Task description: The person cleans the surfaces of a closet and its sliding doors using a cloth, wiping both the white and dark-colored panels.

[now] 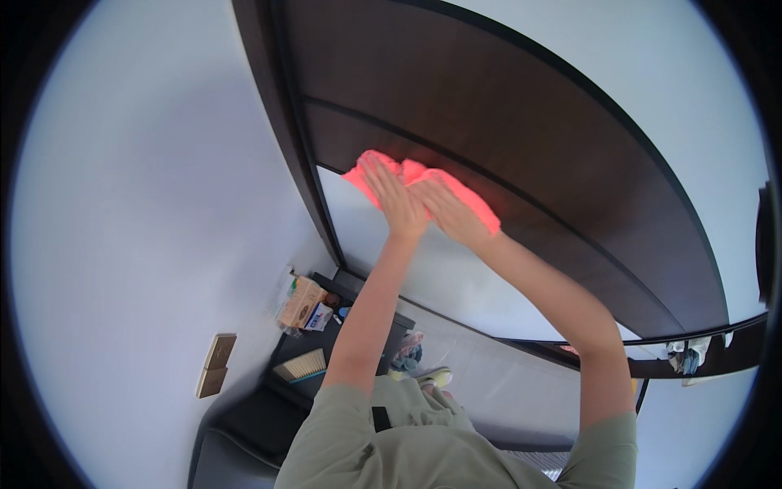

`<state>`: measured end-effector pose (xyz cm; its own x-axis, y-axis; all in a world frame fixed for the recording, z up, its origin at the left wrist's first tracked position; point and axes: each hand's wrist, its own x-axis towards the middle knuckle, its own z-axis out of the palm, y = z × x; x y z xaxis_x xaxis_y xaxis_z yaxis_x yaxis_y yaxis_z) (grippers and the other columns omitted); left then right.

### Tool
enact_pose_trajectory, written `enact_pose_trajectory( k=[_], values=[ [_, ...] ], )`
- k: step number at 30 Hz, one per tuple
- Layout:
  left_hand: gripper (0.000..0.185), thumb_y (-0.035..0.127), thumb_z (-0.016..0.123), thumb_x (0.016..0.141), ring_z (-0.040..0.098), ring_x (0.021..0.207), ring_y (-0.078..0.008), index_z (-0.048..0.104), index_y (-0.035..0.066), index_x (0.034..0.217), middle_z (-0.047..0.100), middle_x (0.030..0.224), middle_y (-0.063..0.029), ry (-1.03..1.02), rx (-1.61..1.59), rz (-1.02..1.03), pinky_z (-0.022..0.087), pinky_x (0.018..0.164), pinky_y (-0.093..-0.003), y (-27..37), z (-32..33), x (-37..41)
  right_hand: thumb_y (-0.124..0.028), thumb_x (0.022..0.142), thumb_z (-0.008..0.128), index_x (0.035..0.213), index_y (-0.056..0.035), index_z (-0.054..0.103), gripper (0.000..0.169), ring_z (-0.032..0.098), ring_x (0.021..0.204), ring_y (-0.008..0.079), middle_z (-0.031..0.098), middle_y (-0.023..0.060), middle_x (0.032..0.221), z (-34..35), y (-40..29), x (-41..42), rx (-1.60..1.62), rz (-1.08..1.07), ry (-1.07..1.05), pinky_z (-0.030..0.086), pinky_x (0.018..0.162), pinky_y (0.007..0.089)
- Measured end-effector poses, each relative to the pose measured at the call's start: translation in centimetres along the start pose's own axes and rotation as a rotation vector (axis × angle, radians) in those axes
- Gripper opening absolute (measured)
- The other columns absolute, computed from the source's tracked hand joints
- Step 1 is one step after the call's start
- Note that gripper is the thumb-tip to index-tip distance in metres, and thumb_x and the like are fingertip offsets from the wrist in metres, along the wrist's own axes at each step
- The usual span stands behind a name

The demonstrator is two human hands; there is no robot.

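Both of my hands lie flat on a pink cloth (412, 171), pressed against a large panel (507, 110) with a dark brown upper part and a pale lower part. My left hand (394, 195) has its fingers over the cloth's left part. Close beside it, my right hand (452, 211) covers the middle, and the cloth's edge shows past it on the right. The cloth spans the border between the dark and the pale surface, under a dark strip across the panel.
A dark frame post (275, 122) meets the white wall (153, 183) at left. Below are wall sockets (216, 365), a brush with pale bristles (300, 367), a cardboard box (302, 302) on a dark cabinet, a black chair (256, 422) and a slipper (437, 376) on the floor.
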<state>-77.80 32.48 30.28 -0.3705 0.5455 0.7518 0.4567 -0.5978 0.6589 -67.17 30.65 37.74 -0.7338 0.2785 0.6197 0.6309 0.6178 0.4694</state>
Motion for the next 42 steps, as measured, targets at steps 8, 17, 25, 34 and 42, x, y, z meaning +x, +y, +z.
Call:
enact_pose_trajectory(
  k=[8, 17, 25, 34, 42],
  values=[
    [0.063, 0.019, 0.033, 0.092, 0.0, 0.136, -0.0393, -0.001, -0.008, 0.138, 0.0, 0.146, -0.0243, -0.086, 0.134, -0.14, 0.003, 0.11, -0.0453, -3.2, -1.8, -4.6, -0.017, 0.085, 0.047, 0.132, -0.0029, 0.034, 0.051, 0.039, 0.119, 0.0143, 0.042, 0.0051, 0.13, 4.4, -4.1, -1.4, -0.653, -0.171, 0.037, 0.032, 0.103, 0.03],
    [0.064, 0.021, 0.032, 0.091, -0.002, 0.135, -0.0435, 0.001, -0.01, 0.138, -0.002, 0.146, -0.0261, -0.257, 0.179, 0.283, -0.001, 0.108, -0.0518, 7.2, 1.7, 1.2, -0.018, 0.076, 0.052, 0.125, -0.0059, 0.046, 0.051, 0.05, 0.102, 0.0187, 0.054, 0.0053, 0.111, -7.8, 2.3, -3.4, 0.04, 0.169, -0.074, 0.033, 0.098, 0.0381],
    [0.057, 0.02, 0.039, 0.086, 0.013, 0.131, -0.0485, 0.029, -0.014, 0.13, 0.022, 0.14, -0.0298, -0.268, 0.296, 0.36, 0.005, 0.105, -0.0585, 8.7, 5.1, -3.9, -0.016, 0.078, 0.052, 0.117, -0.0042, 0.05, 0.04, 0.05, 0.098, 0.0198, 0.054, 0.0046, 0.104, -8.6, 3.3, -10.0, 0.055, 0.172, -0.119, 0.036, 0.094, 0.0378],
    [0.062, 0.016, 0.039, 0.086, -0.002, 0.132, -0.0492, 0.011, -0.021, 0.128, 0.002, 0.139, -0.0372, -0.511, 0.331, 0.155, 0.001, 0.106, -0.0558, 1.8, 2.4, -12.6, -0.01, 0.083, 0.049, 0.122, -0.005, 0.045, 0.039, 0.044, 0.113, 0.0165, 0.048, 0.0037, 0.119, -0.8, -2.5, -15.9, 0.929, 0.405, -0.332, 0.036, 0.097, 0.0306],
    [0.059, 0.02, 0.038, 0.087, 0.005, 0.13, -0.0528, 0.024, -0.016, 0.13, 0.009, 0.141, -0.0344, -0.478, 0.268, 0.335, 0.004, 0.105, -0.0585, 4.2, 2.5, -8.2, -0.022, 0.084, 0.049, 0.129, -0.0076, 0.042, 0.048, 0.049, 0.103, 0.0183, 0.048, 0.0054, 0.127, -5.6, -1.6, -12.5, 0.128, 0.386, -0.195, 0.034, 0.098, 0.0393]
  ],
)
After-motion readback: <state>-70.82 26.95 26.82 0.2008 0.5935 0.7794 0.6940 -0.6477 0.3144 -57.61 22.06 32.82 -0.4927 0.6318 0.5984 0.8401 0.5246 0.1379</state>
